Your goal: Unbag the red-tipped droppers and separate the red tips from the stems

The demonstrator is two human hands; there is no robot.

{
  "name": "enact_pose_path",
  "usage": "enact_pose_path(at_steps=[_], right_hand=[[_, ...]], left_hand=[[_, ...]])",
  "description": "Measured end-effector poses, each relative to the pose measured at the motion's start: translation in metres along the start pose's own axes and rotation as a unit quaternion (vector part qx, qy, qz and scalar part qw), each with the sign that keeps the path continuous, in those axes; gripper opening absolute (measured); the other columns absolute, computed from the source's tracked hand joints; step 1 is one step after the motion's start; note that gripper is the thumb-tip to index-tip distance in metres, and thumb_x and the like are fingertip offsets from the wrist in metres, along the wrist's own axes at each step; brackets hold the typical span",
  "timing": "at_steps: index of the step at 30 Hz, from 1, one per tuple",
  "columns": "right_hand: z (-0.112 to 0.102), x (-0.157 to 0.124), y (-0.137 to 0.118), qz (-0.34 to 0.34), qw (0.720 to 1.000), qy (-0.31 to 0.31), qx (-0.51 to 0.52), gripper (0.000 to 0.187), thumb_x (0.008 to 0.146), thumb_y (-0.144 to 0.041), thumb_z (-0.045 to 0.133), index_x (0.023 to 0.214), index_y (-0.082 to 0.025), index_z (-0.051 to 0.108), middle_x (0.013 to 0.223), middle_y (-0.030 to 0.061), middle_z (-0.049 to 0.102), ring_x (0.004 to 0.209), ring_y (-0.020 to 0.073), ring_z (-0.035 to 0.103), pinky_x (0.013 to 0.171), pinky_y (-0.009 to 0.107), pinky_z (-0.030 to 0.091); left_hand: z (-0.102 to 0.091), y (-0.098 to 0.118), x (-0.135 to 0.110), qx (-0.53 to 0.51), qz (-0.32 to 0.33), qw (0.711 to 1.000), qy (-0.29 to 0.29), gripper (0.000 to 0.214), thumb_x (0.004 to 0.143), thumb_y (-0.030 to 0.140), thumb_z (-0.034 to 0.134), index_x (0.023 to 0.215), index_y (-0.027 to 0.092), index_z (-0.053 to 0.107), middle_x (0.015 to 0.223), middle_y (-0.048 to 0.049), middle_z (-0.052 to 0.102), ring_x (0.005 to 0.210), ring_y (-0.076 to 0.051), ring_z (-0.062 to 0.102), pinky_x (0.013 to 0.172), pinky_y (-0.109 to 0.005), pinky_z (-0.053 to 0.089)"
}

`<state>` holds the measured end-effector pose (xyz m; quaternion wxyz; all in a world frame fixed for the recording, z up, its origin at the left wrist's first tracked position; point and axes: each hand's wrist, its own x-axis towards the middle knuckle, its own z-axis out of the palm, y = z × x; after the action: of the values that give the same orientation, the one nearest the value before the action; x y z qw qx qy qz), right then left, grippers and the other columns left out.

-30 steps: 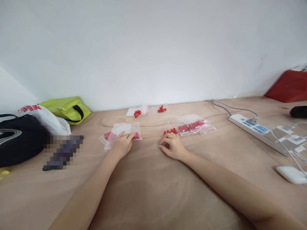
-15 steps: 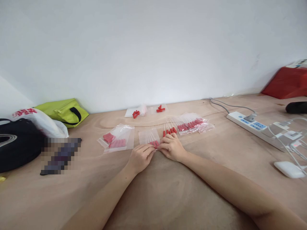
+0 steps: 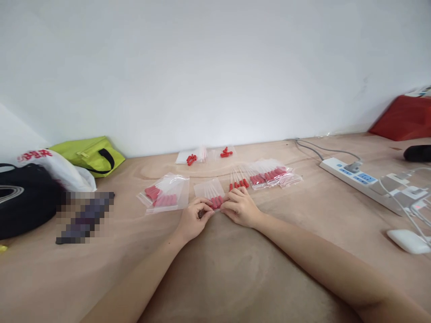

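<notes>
A clear zip bag [image 3: 200,190] lies flat on the wooden table, holding several thin droppers with red bulbs [image 3: 217,202] toward the near end. My left hand [image 3: 193,220] pinches the bag's near edge at its left corner, thumb and fingers together. At the right corner of that edge, my right hand [image 3: 241,208] has its fingers closed on the bag; its fingertips are partly hidden. Just beyond my right hand lie loose droppers [image 3: 238,184], red bulbs toward me. Filled bags [image 3: 180,185] overlap on the left, and more filled bags [image 3: 269,176] spread out on the right.
Near the wall lie small bags with loose red bulbs [image 3: 191,159] and more red bulbs [image 3: 226,153]. A power strip [image 3: 357,179] with plugs and cables and a white case [image 3: 409,241] are at right. A green bag [image 3: 90,154] and a black bag [image 3: 30,202] stand left.
My left hand has shifted slightly left along the bag's near edge, its thumb and finger now forming a loop, uncovering more red bulbs. My right hand stays nearly in place.
</notes>
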<state>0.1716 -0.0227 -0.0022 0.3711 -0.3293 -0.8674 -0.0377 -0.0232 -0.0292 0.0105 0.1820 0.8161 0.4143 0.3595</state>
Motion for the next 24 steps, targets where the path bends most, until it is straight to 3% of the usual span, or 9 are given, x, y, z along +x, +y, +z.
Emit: enact_pose_path(at_steps=[5,10,17,24], right_hand=[[0.0013,0.0011,-0.0004,-0.014,1.0,-0.003,-0.019,0.014,0.082,-0.022,0.051,0.075,-0.023,0.063,0.078,0.0004,0.059,0.079,0.0133,0.045,0.072,0.031,0.024],[0.0029,0.0016,-0.0016,-0.022,0.999,-0.012,-0.026,0.015,0.082,-0.022,0.05,0.077,-0.025,0.064,0.08,0.0006,0.059,0.08,0.0139,0.045,0.072,0.032,0.024],[0.0034,0.003,-0.0023,0.054,0.997,-0.019,-0.047,0.007,0.075,-0.026,0.057,0.072,-0.02,0.06,0.08,0.0009,0.059,0.08,0.0145,0.045,0.073,0.032,0.025],[0.0047,0.0047,-0.003,0.036,0.999,-0.028,-0.016,0.005,0.075,-0.017,0.053,0.073,-0.02,0.057,0.081,0.0,0.06,0.081,0.0147,0.045,0.074,0.032,0.025]], left_hand=[[-0.0011,-0.0021,0.0001,-0.032,-0.062,0.998,-0.005,0.006,0.07,0.019,0.061,0.064,0.017,0.063,0.083,-0.0044,0.062,0.078,-0.016,0.06,0.073,-0.031,0.049],[-0.0021,-0.0038,0.0005,-0.048,-0.063,0.997,0.001,0.006,0.068,0.02,0.063,0.064,0.017,0.064,0.081,-0.0046,0.063,0.078,-0.016,0.061,0.073,-0.031,0.05],[-0.001,-0.0074,0.0001,-0.06,-0.065,0.996,0.01,0.007,0.066,0.022,0.066,0.063,0.017,0.064,0.079,-0.0038,0.063,0.075,-0.016,0.061,0.069,-0.03,0.051],[-0.0011,-0.0047,0.0006,-0.056,-0.075,0.996,0.011,0.006,0.065,0.022,0.068,0.062,0.017,0.064,0.079,-0.0036,0.062,0.076,-0.015,0.061,0.07,-0.03,0.051]])
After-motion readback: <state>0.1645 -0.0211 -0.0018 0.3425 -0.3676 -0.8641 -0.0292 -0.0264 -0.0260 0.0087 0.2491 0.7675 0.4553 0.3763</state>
